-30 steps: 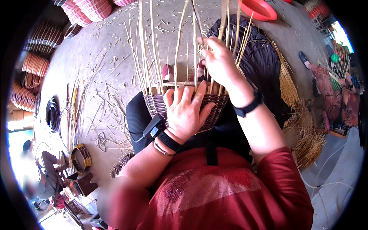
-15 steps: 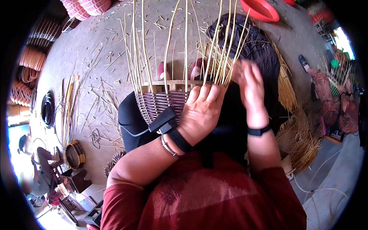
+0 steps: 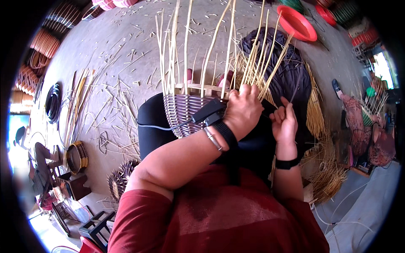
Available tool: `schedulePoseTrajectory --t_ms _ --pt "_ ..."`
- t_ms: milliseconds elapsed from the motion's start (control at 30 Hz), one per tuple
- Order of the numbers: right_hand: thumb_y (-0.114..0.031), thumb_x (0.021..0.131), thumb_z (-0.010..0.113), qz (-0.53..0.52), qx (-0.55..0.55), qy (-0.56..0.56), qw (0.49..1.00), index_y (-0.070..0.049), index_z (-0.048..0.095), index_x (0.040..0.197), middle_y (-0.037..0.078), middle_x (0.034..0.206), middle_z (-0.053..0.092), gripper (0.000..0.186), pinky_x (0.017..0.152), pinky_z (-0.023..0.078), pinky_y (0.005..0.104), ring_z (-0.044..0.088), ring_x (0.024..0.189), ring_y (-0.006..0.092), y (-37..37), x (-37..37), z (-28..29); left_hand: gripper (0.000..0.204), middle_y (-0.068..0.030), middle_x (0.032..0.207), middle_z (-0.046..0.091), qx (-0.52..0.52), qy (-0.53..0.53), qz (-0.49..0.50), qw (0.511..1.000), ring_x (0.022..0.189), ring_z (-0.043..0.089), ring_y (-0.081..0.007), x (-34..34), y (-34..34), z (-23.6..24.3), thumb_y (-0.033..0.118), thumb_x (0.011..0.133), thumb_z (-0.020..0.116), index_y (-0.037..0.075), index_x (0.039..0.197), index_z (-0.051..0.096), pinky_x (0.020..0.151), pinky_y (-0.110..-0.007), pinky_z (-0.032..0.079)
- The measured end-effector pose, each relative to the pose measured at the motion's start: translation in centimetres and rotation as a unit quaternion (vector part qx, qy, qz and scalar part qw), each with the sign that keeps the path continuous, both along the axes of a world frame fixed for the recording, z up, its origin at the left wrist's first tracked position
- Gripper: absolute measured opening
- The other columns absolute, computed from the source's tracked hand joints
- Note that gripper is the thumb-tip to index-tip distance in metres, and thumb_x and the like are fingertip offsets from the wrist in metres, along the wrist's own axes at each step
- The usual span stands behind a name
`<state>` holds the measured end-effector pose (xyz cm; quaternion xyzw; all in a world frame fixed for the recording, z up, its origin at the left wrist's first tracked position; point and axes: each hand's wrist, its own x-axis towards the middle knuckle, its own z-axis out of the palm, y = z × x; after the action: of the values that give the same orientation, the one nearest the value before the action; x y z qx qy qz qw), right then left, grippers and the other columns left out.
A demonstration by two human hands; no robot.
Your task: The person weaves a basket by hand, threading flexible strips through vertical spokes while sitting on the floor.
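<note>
A partly woven basket (image 3: 181,111) of dark purplish strands rests across my lap. Tall pale upright stakes (image 3: 230,46) rise from it, with a flat wooden piece showing inside its rim. My left hand (image 3: 244,110) is closed over the basket's right side, at the base of the stakes. Just right of it, my right hand (image 3: 284,124) has its fingers curled, pinching a thin dark weaving strand (image 3: 296,89) that points up and away. Where that strand meets the weave is hard to make out. A small black device with a cable (image 3: 206,111) sits by my left wrist.
Dark cloth (image 3: 276,55) lies beyond my right knee, beside bundled pale sticks (image 3: 314,109). A red basin (image 3: 297,24) stands far right. Cut bits litter the floor (image 3: 122,50). At left are a black coil (image 3: 53,103) and a small round basket (image 3: 77,157). Another person (image 3: 358,122) sits at right.
My right hand has come down and in from its blurred raised position, and now pinches a dark strand. My left hand still grips the basket, and the view has shifted.
</note>
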<state>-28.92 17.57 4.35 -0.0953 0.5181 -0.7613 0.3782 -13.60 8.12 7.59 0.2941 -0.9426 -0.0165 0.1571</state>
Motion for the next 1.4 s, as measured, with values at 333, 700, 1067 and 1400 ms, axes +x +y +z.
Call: schedulePoseTrajectory --t_ms 333,700,1067,1400 --pt "-0.02 0.111 0.044 0.328 -0.252 0.12 0.902 0.0 0.065 0.122 -0.007 0.068 0.04 0.031 0.058 0.034 0.0227 0.036 0.061 0.0046 -7.2 12.8 11.5 0.03 -0.0065 0.059 0.052 0.267 0.393 0.047 0.879 0.052 0.048 -0.0179 16.8 -10.4 -0.6 0.023 0.086 0.08 0.003 0.066 0.073 0.051 -0.033 0.04" --pt "-0.022 0.111 0.043 0.273 -0.023 -0.009 0.962 0.001 0.059 0.119 -0.002 0.074 0.045 0.029 0.077 0.057 0.0349 0.047 0.065 0.0101 -10.1 10.8 4.5 0.048 -0.0143 0.133 0.058 0.027 0.236 0.083 0.968 0.134 0.044 -0.0377 15.1 -7.1 -4.6 0.026 0.093 0.068 0.018 0.139 0.058 0.111 -0.052 0.028" --pt "0.0 0.093 0.065 0.155 0.186 0.671 0.7 -0.011 0.02 0.159 0.028 0.133 0.053 0.081 0.07 0.058 0.032 0.067 0.085 0.0238 -20.2 10.4 1.5 0.052 -0.0125 0.141 0.054 0.034 0.129 0.138 0.981 0.145 0.032 -0.0428 12.5 -3.6 -3.8 0.041 0.093 0.065 0.013 0.137 0.059 0.118 -0.06 0.017" --pt "-0.009 0.107 0.049 0.141 0.031 0.105 0.984 -0.003 0.054 0.136 0.008 0.101 0.067 0.03 0.084 0.058 0.0343 0.067 0.092 0.016 -7.1 6.4 2.8 0.062 -0.0078 0.154 0.045 0.016 0.087 0.053 0.995 0.148 0.035 -0.0275 9.3 -3.1 -4.0 0.015 0.087 0.065 0.02 0.147 0.05 0.12 -0.059 0.016"
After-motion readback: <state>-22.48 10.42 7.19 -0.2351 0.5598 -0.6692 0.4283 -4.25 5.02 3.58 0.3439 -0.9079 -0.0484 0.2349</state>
